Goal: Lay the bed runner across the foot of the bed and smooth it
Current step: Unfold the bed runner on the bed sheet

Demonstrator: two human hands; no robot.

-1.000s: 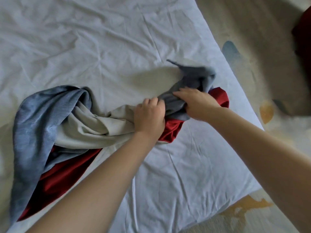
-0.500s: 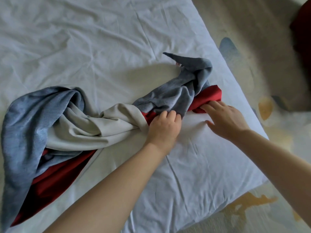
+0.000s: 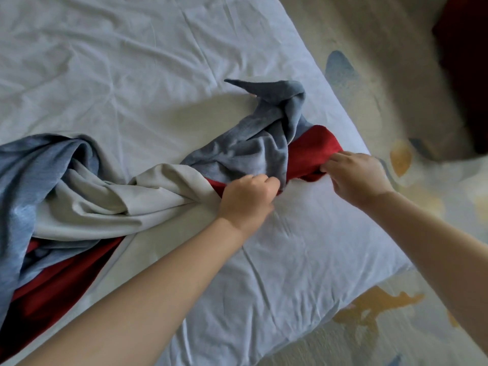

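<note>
Changed since half a second back: my right hand, then lying with fingers spread on the red fold, now has them curled in and pinching that fold's near edge. My left hand has stayed fisted at the same knot of cloth.

Item, nearest: pale bed, its right corner below my forearms, sheet creased and not yet covered.

Item: left hand, fingers clenched round the bed runner where its grey, red and blue faces meet.

Item: right hand, just to the right of the left, thumb and fingers grasping the red fold near the bed's right edge.

Item: bed runner, one long cloth, blue and red with a grey face. It lies bunched and twisted across the bed from the left edge to near the right edge, with a blue tip standing up beyond my hands and a heaped mass at far left.

Item, far: wrinkled sheet beyond the runner. Patterned carpet to the right. Dark red object at far right, kind unclear.

Progress, by my judgement: the runner is on the bed and roughly crosswise, no more. Left to do: untwist it, open it to full width, square it to the foot, smooth it.
</note>
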